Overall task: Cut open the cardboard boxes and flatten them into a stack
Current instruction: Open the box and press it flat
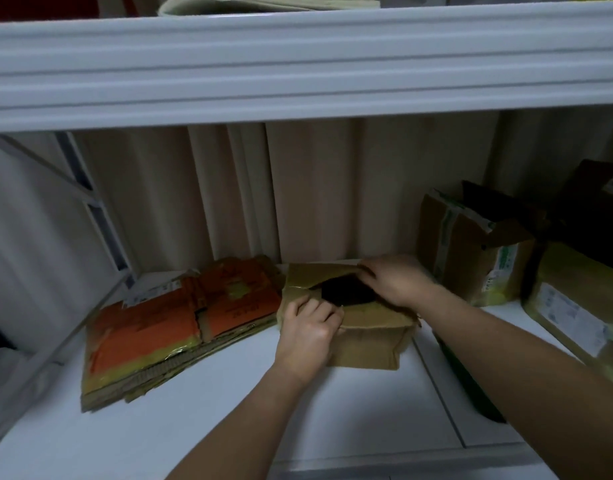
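A small brown cardboard box (367,337) stands on the white shelf (229,393), its top partly open with a dark gap showing. My left hand (310,327) grips the near left flap of that box. My right hand (391,278) curls over the far right flap at the gap's edge. Left of the box lies a stack of flattened cardboard (180,323), its top sheet orange with yellow tape. No cutting tool is visible.
Two taped brown boxes stand at the right: one (471,251) with an open dark top, another (575,306) nearer the edge. A white upper shelf beam (298,64) hangs overhead. Beige curtain folds back the shelf. A dark green object (467,375) lies under my right forearm.
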